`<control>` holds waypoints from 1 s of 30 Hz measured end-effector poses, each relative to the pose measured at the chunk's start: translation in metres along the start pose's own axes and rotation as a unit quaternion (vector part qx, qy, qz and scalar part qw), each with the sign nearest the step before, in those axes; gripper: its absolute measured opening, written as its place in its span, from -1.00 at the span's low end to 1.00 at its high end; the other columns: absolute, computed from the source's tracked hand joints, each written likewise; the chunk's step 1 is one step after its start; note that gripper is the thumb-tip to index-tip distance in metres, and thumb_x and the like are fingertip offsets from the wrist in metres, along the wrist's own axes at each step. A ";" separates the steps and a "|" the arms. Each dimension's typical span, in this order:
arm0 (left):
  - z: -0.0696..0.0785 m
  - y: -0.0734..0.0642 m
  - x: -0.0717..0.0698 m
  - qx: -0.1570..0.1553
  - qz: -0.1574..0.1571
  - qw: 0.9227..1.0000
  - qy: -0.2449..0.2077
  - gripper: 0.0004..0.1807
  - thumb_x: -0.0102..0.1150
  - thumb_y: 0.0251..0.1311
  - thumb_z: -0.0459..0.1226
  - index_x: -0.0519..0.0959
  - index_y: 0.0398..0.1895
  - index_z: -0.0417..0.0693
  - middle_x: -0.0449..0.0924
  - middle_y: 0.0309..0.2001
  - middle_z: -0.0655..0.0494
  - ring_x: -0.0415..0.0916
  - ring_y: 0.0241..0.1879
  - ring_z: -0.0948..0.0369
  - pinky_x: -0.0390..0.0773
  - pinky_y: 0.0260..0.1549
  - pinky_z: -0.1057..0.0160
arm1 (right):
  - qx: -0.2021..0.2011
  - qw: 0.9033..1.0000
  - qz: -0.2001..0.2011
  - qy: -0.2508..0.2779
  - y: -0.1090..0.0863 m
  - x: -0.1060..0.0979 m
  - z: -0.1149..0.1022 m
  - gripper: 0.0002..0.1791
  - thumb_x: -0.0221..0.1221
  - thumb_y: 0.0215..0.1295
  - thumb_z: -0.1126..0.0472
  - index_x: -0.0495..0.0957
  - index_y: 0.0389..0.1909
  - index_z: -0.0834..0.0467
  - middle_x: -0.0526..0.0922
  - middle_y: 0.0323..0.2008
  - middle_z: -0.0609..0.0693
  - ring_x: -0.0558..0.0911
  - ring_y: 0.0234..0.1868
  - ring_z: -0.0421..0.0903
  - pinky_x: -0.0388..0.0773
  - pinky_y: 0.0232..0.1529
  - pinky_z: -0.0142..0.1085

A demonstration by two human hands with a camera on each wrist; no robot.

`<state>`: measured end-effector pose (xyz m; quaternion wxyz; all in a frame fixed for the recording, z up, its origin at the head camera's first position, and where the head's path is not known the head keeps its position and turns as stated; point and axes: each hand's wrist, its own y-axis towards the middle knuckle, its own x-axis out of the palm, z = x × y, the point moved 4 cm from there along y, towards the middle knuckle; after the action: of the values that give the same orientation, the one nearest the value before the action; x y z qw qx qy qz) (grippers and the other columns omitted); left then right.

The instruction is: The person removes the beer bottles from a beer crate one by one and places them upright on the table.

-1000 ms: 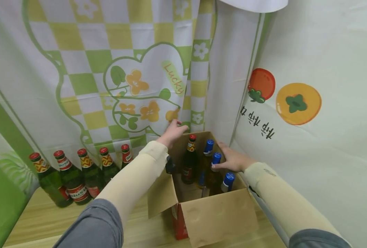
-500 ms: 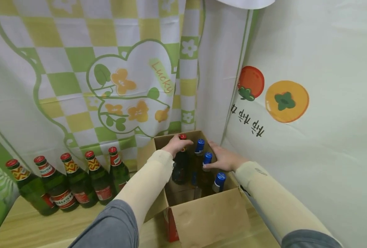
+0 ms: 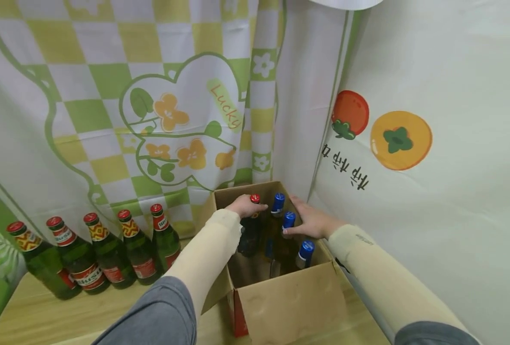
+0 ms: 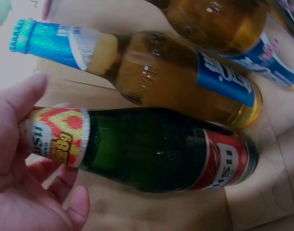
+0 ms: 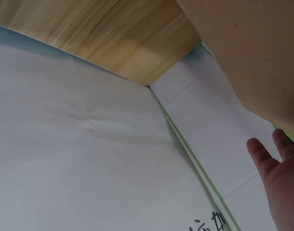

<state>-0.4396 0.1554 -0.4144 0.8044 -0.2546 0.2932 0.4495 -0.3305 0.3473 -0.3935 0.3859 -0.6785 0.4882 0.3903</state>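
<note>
An open cardboard box [image 3: 293,311] stands on the table with several bottles inside. My left hand [image 3: 243,206] reaches into it and grips the neck of a green beer bottle [image 4: 147,149] with a red cap. In the left wrist view the thumb lies on one side of this neck and the fingers on the other. Beside it is an amber beer bottle [image 4: 171,72] with blue foil on its neck. My right hand [image 3: 317,220] holds the box's right wall, thumb inside near a blue-topped bottle [image 3: 289,219], fingers [image 5: 260,153] outside.
Several green beer bottles [image 3: 112,249] with red caps stand in a row on the wooden table [image 3: 52,316], left of the box. A checked curtain [image 3: 108,96] hangs behind them. A white wall covering [image 3: 453,201] runs close along the right.
My left hand has moved from above the box's back-left edge onto the green bottle's neck. The bottle's cap has since dropped slightly. The right hand stays at the box wall.
</note>
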 end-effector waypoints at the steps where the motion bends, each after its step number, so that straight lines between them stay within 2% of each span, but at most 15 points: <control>1: -0.003 -0.001 -0.002 -0.001 0.013 1.000 -0.004 -0.47 0.27 0.39 0.01 0.65 0.10 -0.29 0.64 0.10 -0.18 0.58 0.11 -0.04 0.51 0.17 0.01 | -0.002 1.000 0.002 -0.002 0.001 0.001 -0.001 0.28 0.32 0.30 -0.28 -0.25 0.63 0.34 -0.18 0.62 0.32 -0.07 0.60 0.28 -0.10 0.53 0.11; 3: -0.010 -0.003 -0.007 -0.007 0.046 0.998 -0.035 -0.46 0.25 0.40 0.04 0.64 0.02 -0.33 0.67 -0.01 -0.18 0.61 -0.02 -0.02 0.55 0.09 0.03 | -0.007 1.000 0.005 -0.010 0.006 0.004 -0.004 0.28 0.30 0.29 -0.31 -0.24 0.63 0.33 -0.16 0.62 0.31 -0.06 0.60 0.27 -0.08 0.53 0.10; 5: -0.021 -0.005 -0.014 -0.016 0.084 0.992 -0.095 -0.54 0.25 0.41 0.02 0.64 -0.18 -0.29 0.67 -0.27 -0.10 0.60 -0.25 0.04 0.58 -0.11 0.09 | -0.014 1.000 0.001 -0.022 0.012 0.008 -0.008 0.29 0.28 0.29 -0.36 -0.24 0.64 0.32 -0.15 0.62 0.30 -0.04 0.60 0.26 -0.07 0.53 0.09; 6: -0.026 -0.008 -0.018 -0.018 0.104 0.986 -0.130 -0.58 0.25 0.42 0.00 0.62 -0.27 -0.24 0.62 -0.38 -0.05 0.56 -0.35 0.07 0.57 -0.21 0.13 | -0.016 1.000 -0.002 -0.026 0.015 0.011 -0.011 0.29 0.26 0.29 -0.38 -0.24 0.64 0.31 -0.15 0.63 0.29 -0.04 0.60 0.25 -0.07 0.53 0.09; 8: -0.033 -0.013 -0.025 -0.017 0.136 0.969 -0.207 -0.61 0.25 0.43 -0.05 0.52 -0.43 -0.16 0.44 -0.61 0.07 0.40 -0.58 0.17 0.46 -0.47 0.21 | -0.019 0.999 -0.009 -0.024 0.019 0.016 -0.015 0.30 0.27 0.27 -0.39 -0.24 0.64 0.29 -0.16 0.63 0.28 -0.04 0.60 0.23 -0.07 0.54 0.07; 9: -0.034 -0.016 -0.029 -0.013 0.147 0.960 -0.237 -0.61 0.25 0.44 -0.07 0.48 -0.47 -0.13 0.36 -0.67 0.11 0.32 -0.65 0.20 0.38 -0.56 0.24 | -0.021 0.999 -0.011 -0.021 0.020 0.018 -0.016 0.30 0.27 0.28 -0.38 -0.24 0.64 0.30 -0.16 0.63 0.28 -0.04 0.60 0.23 -0.07 0.54 0.06; 11: -0.032 -0.022 -0.037 0.005 0.158 0.950 -0.270 -0.61 0.24 0.44 -0.09 0.48 -0.46 -0.17 0.22 -0.71 0.17 0.17 -0.71 0.24 0.26 -0.65 0.26 | -0.023 1.000 -0.010 -0.008 0.021 0.019 -0.016 0.29 0.30 0.28 -0.34 -0.24 0.64 0.31 -0.16 0.63 0.28 -0.06 0.61 0.23 -0.09 0.54 0.06; 13: -0.023 -0.028 -0.047 0.031 0.169 0.942 -0.289 -0.63 0.25 0.44 -0.13 0.57 -0.40 -0.27 0.30 -0.69 0.20 0.23 -0.66 0.26 0.30 -0.60 0.28 | -0.025 1.000 -0.007 0.001 0.020 0.017 -0.015 0.28 0.32 0.29 -0.29 -0.25 0.63 0.32 -0.17 0.63 0.29 -0.07 0.61 0.23 -0.11 0.54 0.05; 15: -0.010 -0.035 -0.058 0.063 0.181 0.934 -0.302 -0.63 0.24 0.45 -0.15 0.66 -0.29 -0.36 0.54 -0.58 0.09 0.45 -0.50 0.19 0.45 -0.41 0.26 | -0.027 1.000 -0.004 0.005 0.019 0.012 -0.013 0.27 0.32 0.30 -0.27 -0.24 0.63 0.33 -0.18 0.63 0.30 -0.08 0.61 0.25 -0.12 0.54 0.07; 17: 0.006 -0.046 -0.071 0.097 0.198 0.918 -0.330 -0.67 0.23 0.47 -0.19 0.70 -0.24 -0.36 0.70 -0.38 -0.02 0.61 -0.25 0.08 0.54 -0.12 0.20 | -0.027 1.000 -0.002 -0.001 0.018 0.009 -0.011 0.27 0.31 0.30 -0.28 -0.25 0.63 0.33 -0.18 0.62 0.31 -0.08 0.60 0.26 -0.11 0.54 0.08; 19: 0.025 -0.057 -0.084 0.125 0.202 0.899 -0.368 -0.70 0.20 0.49 -0.21 0.71 -0.28 -0.30 0.76 -0.26 -0.03 0.65 -0.05 0.01 0.52 0.10 0.13 | -0.026 1.000 0.000 -0.004 0.015 0.006 -0.010 0.27 0.30 0.31 -0.28 -0.24 0.63 0.33 -0.18 0.62 0.30 -0.07 0.60 0.27 -0.10 0.54 0.09; 22: 0.054 -0.077 -0.109 0.169 0.202 0.872 -0.412 -0.71 0.17 0.51 -0.25 0.68 -0.41 -0.16 0.73 -0.37 0.05 0.67 -0.10 -0.03 0.55 0.10 0.07 | -0.024 1.000 0.004 -0.007 0.011 0.006 -0.005 0.26 0.29 0.31 -0.29 -0.24 0.63 0.33 -0.17 0.62 0.30 -0.05 0.60 0.28 -0.08 0.53 0.10; 25: 0.080 -0.098 -0.137 0.208 0.210 0.853 -0.430 -0.68 0.15 0.52 -0.25 0.65 -0.48 -0.05 0.71 -0.45 0.16 0.64 -0.25 0.07 0.60 -0.06 0.12 | -0.025 1.000 0.007 -0.003 0.007 0.006 -0.001 0.26 0.30 0.32 -0.29 -0.24 0.63 0.35 -0.16 0.62 0.33 -0.04 0.59 0.30 -0.07 0.53 0.11; 27: 0.093 -0.113 -0.155 0.231 0.222 0.844 -0.430 -0.66 0.15 0.52 -0.25 0.64 -0.52 -0.04 0.70 -0.47 0.16 0.61 -0.31 0.11 0.60 -0.14 0.16 | -0.024 1.000 0.009 0.005 0.004 0.005 0.001 0.26 0.30 0.32 -0.28 -0.24 0.62 0.36 -0.17 0.61 0.34 -0.05 0.59 0.31 -0.07 0.52 0.13; 30: 0.107 -0.133 -0.178 0.252 0.245 0.836 -0.422 -0.63 0.17 0.51 -0.23 0.61 -0.57 -0.04 0.68 -0.49 0.13 0.59 -0.38 0.14 0.59 -0.23 0.19 | -0.023 1.000 0.010 0.013 -0.001 0.003 0.005 0.26 0.31 0.32 -0.26 -0.25 0.62 0.36 -0.18 0.61 0.36 -0.07 0.59 0.33 -0.09 0.52 0.15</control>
<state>-0.3731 0.0633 -0.1954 0.7503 0.2512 0.0806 0.6062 -0.3297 0.3507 -0.3979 0.3595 -0.6875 0.4909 0.3963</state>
